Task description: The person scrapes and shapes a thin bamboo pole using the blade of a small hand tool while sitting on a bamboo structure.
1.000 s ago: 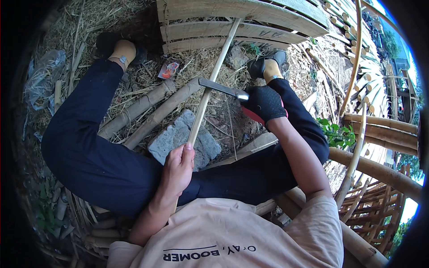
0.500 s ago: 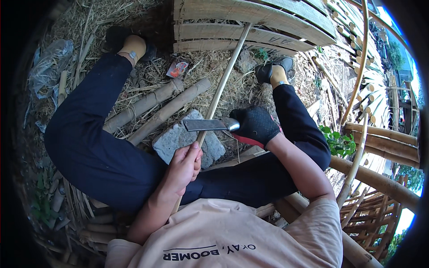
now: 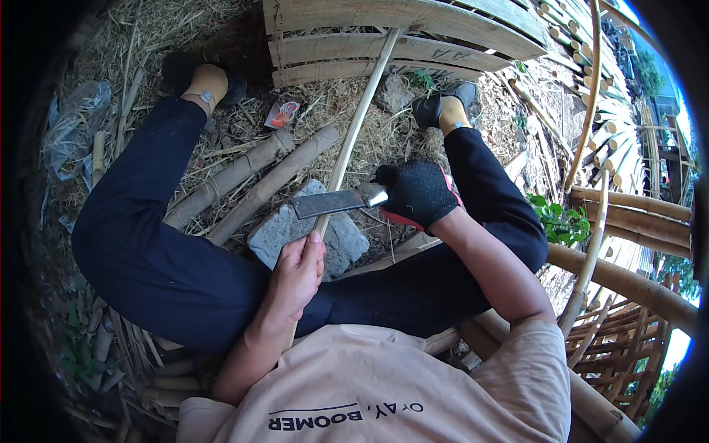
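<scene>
My left hand (image 3: 299, 275), bare, is wrapped round a long pale bamboo strip (image 3: 357, 122). The strip slants away from my body, and its far end meets a slatted wooden crate (image 3: 347, 43). In a black and red glove, my right hand (image 3: 419, 194) grips a broad-bladed knife (image 3: 330, 204) by its handle, which the glove mostly hides. Just beyond my left hand, the blade lies across the strip. Below them on the ground sits a rough grey stone block (image 3: 275, 235), partly covered by the knife, strip and left hand.
Two bamboo poles (image 3: 273, 171) lie on the straw left of the stone. Clear plastic (image 3: 77, 125) and a small orange-white packet (image 3: 282, 114) are farther left. Thick bamboo poles (image 3: 628, 284) and a woven bamboo basket (image 3: 620, 347) stand at the right. My legs flank the work.
The knife's blade has tilted so its left end sits lower, and it still crosses the strip. Both hands keep their grip. The whole view has shifted slightly.
</scene>
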The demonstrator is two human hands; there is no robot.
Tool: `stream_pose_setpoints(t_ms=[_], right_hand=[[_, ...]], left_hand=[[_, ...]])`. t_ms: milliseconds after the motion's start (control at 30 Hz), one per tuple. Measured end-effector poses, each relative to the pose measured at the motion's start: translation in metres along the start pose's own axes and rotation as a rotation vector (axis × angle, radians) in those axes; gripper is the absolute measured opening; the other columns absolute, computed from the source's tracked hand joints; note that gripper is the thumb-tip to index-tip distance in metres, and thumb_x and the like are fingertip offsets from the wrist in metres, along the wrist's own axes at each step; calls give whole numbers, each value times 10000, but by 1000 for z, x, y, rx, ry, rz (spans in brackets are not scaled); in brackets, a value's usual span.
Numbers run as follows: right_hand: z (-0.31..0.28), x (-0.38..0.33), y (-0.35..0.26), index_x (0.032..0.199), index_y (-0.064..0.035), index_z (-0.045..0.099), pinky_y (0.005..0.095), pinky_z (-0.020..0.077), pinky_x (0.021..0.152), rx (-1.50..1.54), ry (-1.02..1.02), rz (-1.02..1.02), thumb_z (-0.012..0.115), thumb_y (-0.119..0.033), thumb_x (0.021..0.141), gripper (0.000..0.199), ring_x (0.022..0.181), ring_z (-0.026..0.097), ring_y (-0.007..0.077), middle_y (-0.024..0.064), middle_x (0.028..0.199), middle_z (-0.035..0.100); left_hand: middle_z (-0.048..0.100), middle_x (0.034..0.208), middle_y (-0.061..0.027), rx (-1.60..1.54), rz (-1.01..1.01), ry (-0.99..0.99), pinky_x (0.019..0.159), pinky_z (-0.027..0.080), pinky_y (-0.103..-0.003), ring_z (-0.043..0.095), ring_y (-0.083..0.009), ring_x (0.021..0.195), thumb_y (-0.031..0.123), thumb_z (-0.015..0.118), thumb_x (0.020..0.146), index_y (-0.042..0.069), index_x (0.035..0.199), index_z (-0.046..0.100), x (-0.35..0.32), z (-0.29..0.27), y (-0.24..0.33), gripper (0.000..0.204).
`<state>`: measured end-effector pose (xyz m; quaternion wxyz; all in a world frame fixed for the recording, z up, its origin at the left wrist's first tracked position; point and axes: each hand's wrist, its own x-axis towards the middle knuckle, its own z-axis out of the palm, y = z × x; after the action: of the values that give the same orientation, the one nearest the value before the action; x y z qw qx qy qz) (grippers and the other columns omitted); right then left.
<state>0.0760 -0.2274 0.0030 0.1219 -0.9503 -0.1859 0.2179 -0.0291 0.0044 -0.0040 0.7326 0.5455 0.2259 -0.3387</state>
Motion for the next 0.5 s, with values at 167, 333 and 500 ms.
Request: stream_pose_setpoints(t_ms=[167,333,500], right_hand=[[-3,-2,-8,886,-163,723,459,552,671,-81,52,6,675,-283,759,181,736,705,335,122,747,702],[0,6,17,907,-138,715,468,546,678,-115,136,99,678,-303,779,212,740,693,359,149,749,693],[-11,13,54,928,-118,707,462,548,696,-137,199,213,668,-352,815,263,762,694,366,162,770,698]], left_hand=[[305,571,96,-22,13,-22,368,169,-195,238,4,420,361,403,1081,148,780,426,0,-3,-2,369],[305,577,98,-45,-11,-35,368,166,-194,237,4,423,357,403,1081,147,783,427,-4,-2,2,366],[300,580,101,-98,-52,-42,369,164,-192,234,6,426,357,406,1080,145,784,430,-5,-2,5,365]])
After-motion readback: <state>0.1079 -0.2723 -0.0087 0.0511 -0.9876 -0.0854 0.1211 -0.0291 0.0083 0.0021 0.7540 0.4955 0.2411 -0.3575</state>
